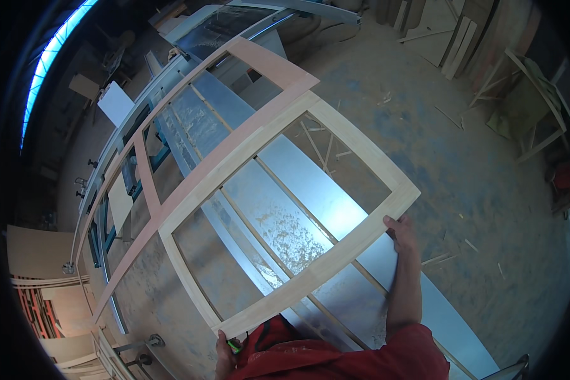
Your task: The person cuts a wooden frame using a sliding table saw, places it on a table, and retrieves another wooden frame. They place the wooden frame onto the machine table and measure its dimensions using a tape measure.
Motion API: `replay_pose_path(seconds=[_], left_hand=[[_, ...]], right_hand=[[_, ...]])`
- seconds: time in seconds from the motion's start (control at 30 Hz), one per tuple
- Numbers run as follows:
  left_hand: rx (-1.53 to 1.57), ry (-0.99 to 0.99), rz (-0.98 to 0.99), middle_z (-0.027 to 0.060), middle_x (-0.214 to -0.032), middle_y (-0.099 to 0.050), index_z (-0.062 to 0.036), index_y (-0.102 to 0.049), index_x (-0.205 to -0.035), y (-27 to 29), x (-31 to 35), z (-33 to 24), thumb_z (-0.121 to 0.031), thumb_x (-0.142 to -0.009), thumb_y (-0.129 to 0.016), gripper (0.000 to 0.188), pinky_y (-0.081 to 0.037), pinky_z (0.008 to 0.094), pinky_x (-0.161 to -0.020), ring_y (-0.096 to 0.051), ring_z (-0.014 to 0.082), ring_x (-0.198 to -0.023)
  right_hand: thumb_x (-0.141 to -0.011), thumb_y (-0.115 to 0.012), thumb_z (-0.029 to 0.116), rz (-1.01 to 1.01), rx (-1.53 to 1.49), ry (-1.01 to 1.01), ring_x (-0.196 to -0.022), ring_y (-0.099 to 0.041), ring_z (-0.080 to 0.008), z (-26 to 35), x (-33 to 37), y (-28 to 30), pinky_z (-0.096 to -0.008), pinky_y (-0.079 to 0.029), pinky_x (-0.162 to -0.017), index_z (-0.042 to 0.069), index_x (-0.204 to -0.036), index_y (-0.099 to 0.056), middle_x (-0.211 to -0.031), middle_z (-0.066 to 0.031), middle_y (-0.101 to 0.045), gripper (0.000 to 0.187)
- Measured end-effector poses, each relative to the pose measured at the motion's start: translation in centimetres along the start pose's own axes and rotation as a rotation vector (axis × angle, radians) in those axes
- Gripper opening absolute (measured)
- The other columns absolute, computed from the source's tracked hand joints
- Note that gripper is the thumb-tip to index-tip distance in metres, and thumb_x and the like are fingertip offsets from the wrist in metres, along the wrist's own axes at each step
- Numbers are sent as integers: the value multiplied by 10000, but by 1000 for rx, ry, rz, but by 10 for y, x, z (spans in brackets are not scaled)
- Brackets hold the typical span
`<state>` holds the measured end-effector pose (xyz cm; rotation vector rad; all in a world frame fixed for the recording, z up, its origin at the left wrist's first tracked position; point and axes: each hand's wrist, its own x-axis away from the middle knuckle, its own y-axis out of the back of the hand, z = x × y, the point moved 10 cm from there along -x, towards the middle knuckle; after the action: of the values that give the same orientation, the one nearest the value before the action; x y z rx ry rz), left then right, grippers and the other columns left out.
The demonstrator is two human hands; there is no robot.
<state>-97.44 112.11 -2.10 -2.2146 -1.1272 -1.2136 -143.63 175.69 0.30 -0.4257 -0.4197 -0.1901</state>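
A pale wooden frame [332, 266] with one large opening lies tilted across a shiny metal machine table [285, 240]. My right hand [403, 233] grips its right corner, thumb on top and fingers underneath. At the near left corner, my left hand [224, 356] is closed on the same frame, close to my body. A small green item [234, 346] shows beside that hand; its kind is unclear. Along the far long side of the pale frame lies a larger pinkish wooden frame [275, 66] with curved rails and a crossbar. The two frames appear to touch or slightly overlap.
Beyond the pinkish frame runs the machine's rail with clamps and knobs [92, 163]. Wood offcuts [437, 258] and sawdust lie on the floor at right. Boards [459, 47] lean at the back right, and a wooden stand [538, 107] is at far right. Panels [66, 310] are at left.
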Motion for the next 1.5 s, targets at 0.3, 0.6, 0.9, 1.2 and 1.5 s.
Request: replay_pose_path(seconds=[0.3,0.6,0.9,1.2,1.5], left_hand=[[-18,-9,-25,84,-738,-594,-63,-563,-1062,2,2,-1,-617,-1022,-454,566,-545,405,-540,-606,241,-597],[-1,5,-4,82,-728,-598,-66,-568,-1065,2,0,1,-616,-1022,-458,563,-548,404,-536,-610,240,-594],[-34,-25,-34,74,-734,-602,-74,-574,-1066,4,1,-1,-620,-1022,-454,561,-549,398,-539,-614,231,-610],[-16,-8,-32,77,-734,-602,-74,-576,-1065,3,3,-1,-620,-1022,-452,561,-548,397,-536,-612,234,-604],[-22,-17,-42,83,-734,-603,-73,-572,-1059,1,5,-2,-619,-1022,-454,560,-550,402,-535,-609,240,-599]], right_hand=[[-820,-795,141,-3,-8,-2,-940,-704,-238,0,0,-1,-372,-544,-879,-47,-1183,-645,-1046,-126,-722,435],[-827,-794,143,12,-13,13,-941,-705,-231,2,0,-2,-367,-545,-876,-44,-1184,-644,-1048,-123,-723,431],[-823,-797,157,1,3,-14,-940,-705,-235,-4,-2,3,-371,-545,-873,-46,-1178,-647,-1047,-127,-723,436],[-818,-800,162,-6,-13,3,-933,-704,-238,-2,-1,0,-375,-544,-870,-47,-1184,-645,-1047,-127,-723,448],[-816,-803,170,-10,-20,-1,-935,-703,-238,0,0,-1,-372,-541,-877,-43,-1187,-645,-1051,-122,-722,456]])
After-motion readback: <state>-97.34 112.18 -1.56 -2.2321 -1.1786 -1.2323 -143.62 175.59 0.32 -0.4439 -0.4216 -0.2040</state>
